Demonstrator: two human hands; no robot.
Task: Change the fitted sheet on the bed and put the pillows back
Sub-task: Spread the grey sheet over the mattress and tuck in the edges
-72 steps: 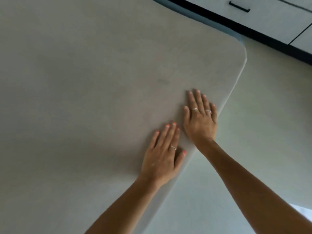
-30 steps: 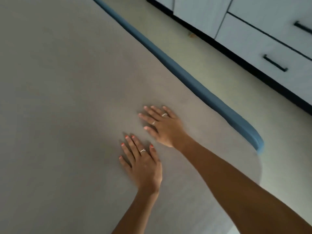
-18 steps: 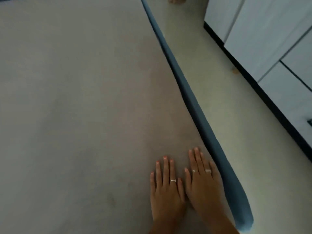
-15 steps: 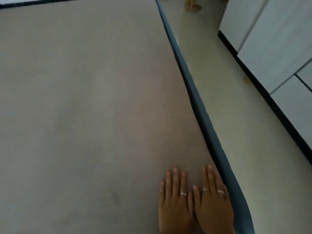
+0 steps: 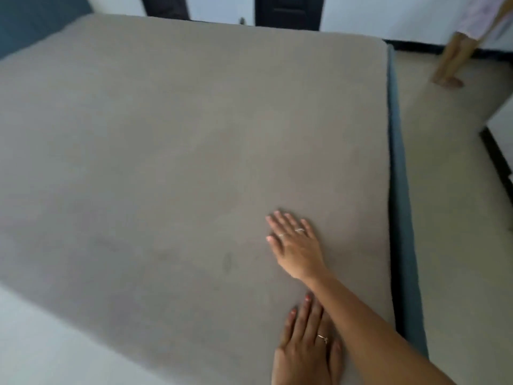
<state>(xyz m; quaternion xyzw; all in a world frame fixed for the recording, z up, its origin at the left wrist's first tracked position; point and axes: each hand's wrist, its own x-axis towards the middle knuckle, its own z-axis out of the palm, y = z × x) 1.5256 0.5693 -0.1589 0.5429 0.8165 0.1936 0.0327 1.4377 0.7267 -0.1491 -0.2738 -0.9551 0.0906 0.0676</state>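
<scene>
Left hand (image 5: 305,348) lies flat, fingers straight, palm down on the grey sheet (image 5: 180,148) at the near edge of the bed. Right hand (image 5: 295,245) reaches further in, also flat with fingers spread, holding nothing; its forearm crosses over the left hand's fingers. Rings show on both. Sheet covers the whole mattress, stretched smooth. Blue bed frame (image 5: 399,190) runs along the right side. Beyond, another person's bare leg (image 5: 451,62) stands on the floor (image 5: 449,218).

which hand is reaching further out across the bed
The right hand: it lies flat further out on the grey sheet, while the left hand presses flat close to the near edge.
</scene>
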